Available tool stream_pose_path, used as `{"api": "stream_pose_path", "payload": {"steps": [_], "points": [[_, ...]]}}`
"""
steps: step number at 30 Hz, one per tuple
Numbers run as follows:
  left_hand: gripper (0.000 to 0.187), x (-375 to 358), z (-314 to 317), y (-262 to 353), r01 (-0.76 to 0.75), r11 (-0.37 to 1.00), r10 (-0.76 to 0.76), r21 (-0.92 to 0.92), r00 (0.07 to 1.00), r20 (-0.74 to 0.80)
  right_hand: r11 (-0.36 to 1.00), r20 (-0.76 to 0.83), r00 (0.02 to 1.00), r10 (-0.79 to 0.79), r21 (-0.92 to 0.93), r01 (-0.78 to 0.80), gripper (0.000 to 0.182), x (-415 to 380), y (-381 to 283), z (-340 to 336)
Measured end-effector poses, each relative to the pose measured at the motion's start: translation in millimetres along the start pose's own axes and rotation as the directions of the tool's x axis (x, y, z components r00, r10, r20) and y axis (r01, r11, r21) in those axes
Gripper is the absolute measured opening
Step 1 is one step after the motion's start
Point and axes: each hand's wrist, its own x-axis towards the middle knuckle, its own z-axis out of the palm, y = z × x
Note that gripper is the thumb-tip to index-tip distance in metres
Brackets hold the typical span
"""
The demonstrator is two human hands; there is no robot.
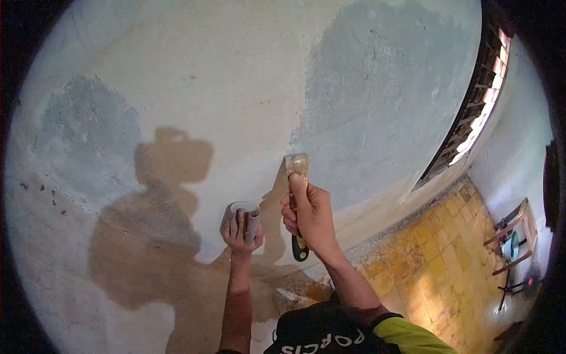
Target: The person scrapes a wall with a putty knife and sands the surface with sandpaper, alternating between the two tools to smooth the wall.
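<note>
At left, a grey patch (88,124) is marking the off-white wall (236,76), and a shadow (141,242) is darkening it. At lower center, the left hand (242,237) is gripping a container (226,219), curled fingers partly hiding it. At center, the right hand (313,215) is clasping a putty knife (297,164) in bent fingers (thumb pressing near the blade), its tip meeting the wall. Rightward, yellowish tiles (430,248) are covering the floor; a wooden stool (528,227) and fan (531,279) are standing at lower right.
</note>
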Motion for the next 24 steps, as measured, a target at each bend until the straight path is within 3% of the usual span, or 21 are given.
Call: {"api": "stream_pose_path", "payload": {"steps": [2,3,5,15,18,20,24], "points": [[0.047,14,1,2,-0.004,0.999,0.002,-0.040,0.999,-0.033,0.998,0.005,0.998,0.066,0.013,-0.066,0.049,4,-1,0],[0.047,25,33,5,0.010,1.000,-0.013,-0.030,0.994,-0.107,1.000,0.033,0.999,0.007,-0.026,-0.006,0.049,23,-10,-6],[0.056,16,19,-11,-0.117,0.993,0.119,0.032,0.991,-0.067,0.999,0.041,0.999,-0.022,0.039,0.021,0.049,18,-5,2],[0.051,-5,9,-2,-0.050,0.999,0.049,0.023,0.999,0.010,0.999,0.029,1.000,0.011,0.031,-0.012,0.050,8,-4,4],[0.051,0,8,-4,-0.075,0.997,0.075,0.019,0.997,-0.035,1.000,0.025,0.999,0.022,0.016,-0.022,0.051,4,2,3],[0.048,3,4,-2,-0.034,0.996,0.031,-0.086,0.999,-0.037,0.999,0.030,0.999,0.038,-0.003,-0.038,0.051,7,2,1],[0.046,-1,3,-2,-0.073,0.996,0.072,-0.059,0.997,-0.024,1.000,0.021,1.000,0.015,0.005,-0.015,0.051,7,-10,3]]}}
